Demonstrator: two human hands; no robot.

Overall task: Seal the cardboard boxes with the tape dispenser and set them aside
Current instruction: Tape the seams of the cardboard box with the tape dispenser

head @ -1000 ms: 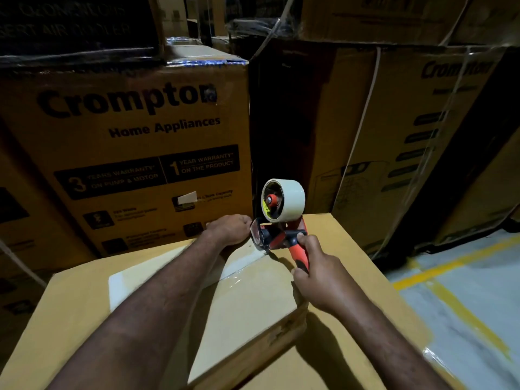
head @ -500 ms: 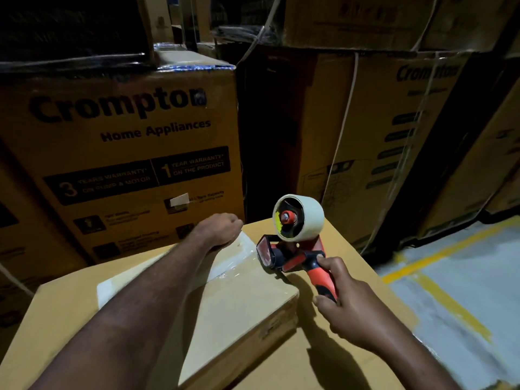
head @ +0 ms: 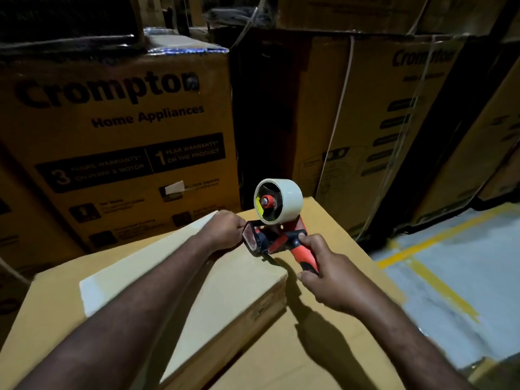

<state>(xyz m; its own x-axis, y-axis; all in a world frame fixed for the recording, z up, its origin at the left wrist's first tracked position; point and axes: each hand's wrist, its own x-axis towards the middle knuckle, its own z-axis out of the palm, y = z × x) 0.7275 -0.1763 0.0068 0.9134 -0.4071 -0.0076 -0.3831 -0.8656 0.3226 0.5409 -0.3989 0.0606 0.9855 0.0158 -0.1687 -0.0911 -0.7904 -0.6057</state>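
Red tape dispenser (head: 281, 235) carrying a white roll (head: 288, 198), upright above flat cardboard box (head: 239, 282) far corner

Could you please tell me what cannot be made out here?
All head view.
- Left hand: fingertips, and any tape pinched, hidden behind its knuckles, beside the red and black tape dispenser.
- Flat pale cardboard box: top partly covered by the left forearm.
- Large brown printed carton: small print blurred.

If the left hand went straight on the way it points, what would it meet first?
Probably the tape dispenser, its front end just beyond the left hand; contact is unclear.
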